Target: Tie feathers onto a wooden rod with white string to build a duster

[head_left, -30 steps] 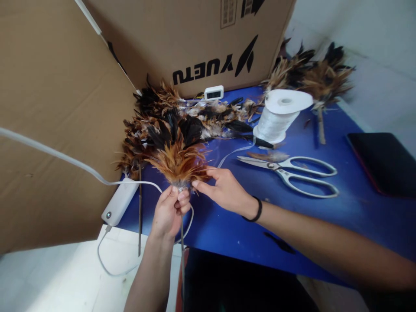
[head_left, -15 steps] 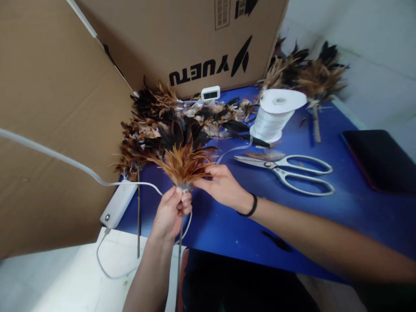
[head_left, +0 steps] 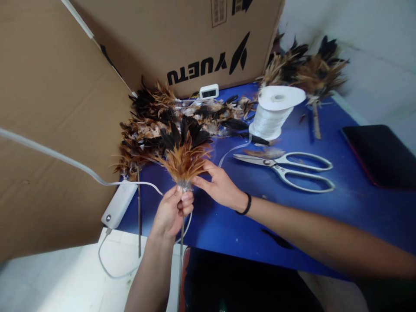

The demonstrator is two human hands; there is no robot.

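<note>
My left hand point(head_left: 173, 210) is closed round the pale bound neck of a feather duster point(head_left: 184, 162). Its brown and black feathers fan upward, and the thin stick runs down below my fist past the table edge. At the duster's right side is my right hand point(head_left: 222, 184), thumb and fingers apart, the tips against the outer feathers and partly hidden by them. Silver scissors point(head_left: 282, 167) lie slightly open to the right. Behind them stands a spool of white ribbon point(head_left: 273, 112), its loose end trailing toward my right hand.
Loose feathers point(head_left: 146, 130) are heaped at the back left of the blue table point(head_left: 227, 229). Other dusters point(head_left: 320, 78) lie at the back right. A white power bank point(head_left: 120, 203) with cables, a small digital display point(head_left: 209, 91), a black tablet-like item point(head_left: 380, 154) and cardboard point(head_left: 195, 39) surround the work area.
The right fingers and thumb have spread a little wider apart along the duster's side. The feathers there stand more upright and gathered. My left hand keeps its grip.
</note>
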